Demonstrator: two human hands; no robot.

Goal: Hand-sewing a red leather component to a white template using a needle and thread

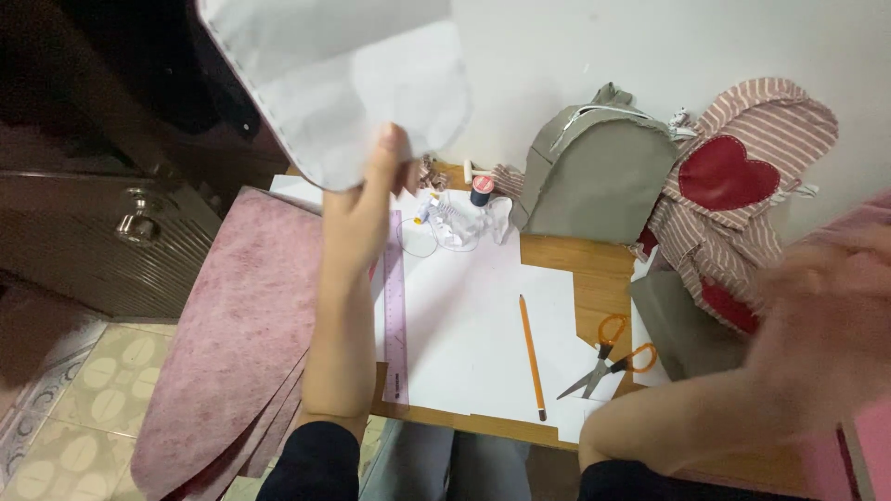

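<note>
Holding the view steady, I see the left hand (367, 199) raised above the table (594, 278), its thumb and fingers pinching the lower edge of a white rounded pattern piece (325, 83), which hangs in the air at the upper left, well above the work surface. The right hand (821, 315) sits off to the right, near the striped fabric piece with red hearts (733, 195), but it is blurred and I cannot tell whether its fingers are spread or closed on anything. Below the lifted piece lie a white paper sheet (464, 325), a translucent purple ruler (396, 306), a pencil (531, 357) and orange-handled scissors (608, 357), with a grey bag-shaped piece (594, 176) and a thread spool (481, 190) behind them. Pink felt pieces (232, 343) hang over the table's left edge. My worry is the thin grip: held by one edge only, the pattern piece could crease or slip free. I also judge that a careless elbow could push the overhanging felt to the floor, and the scissors' open blades lie close to the right forearm.
</note>
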